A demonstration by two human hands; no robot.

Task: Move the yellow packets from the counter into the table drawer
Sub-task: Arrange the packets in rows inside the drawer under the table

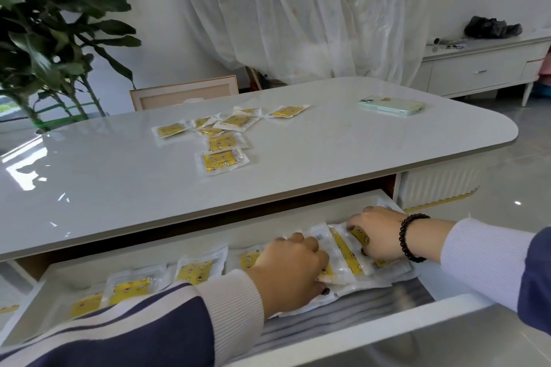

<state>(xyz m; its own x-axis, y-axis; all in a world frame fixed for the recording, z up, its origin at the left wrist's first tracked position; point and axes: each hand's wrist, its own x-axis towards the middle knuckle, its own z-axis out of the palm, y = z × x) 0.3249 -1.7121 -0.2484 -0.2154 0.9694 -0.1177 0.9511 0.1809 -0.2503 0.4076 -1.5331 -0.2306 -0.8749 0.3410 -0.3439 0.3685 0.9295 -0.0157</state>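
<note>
Yellow packets (343, 250) are being set down at the drawer's (387, 334) right end, pinched by left hand (293, 271) and right hand (377, 232); next, the remaining packets (222, 140) mid-worktop (119, 182) must be fetched.

packets (222, 160) on the table (119, 182); others in the drawer (351, 334) below.

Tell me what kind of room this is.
Probably a living or dining room at home. A large white table with an open drawer stands by a leafy houseplant, sheer curtains and a low sideboard. A phone lies on the table.
</note>
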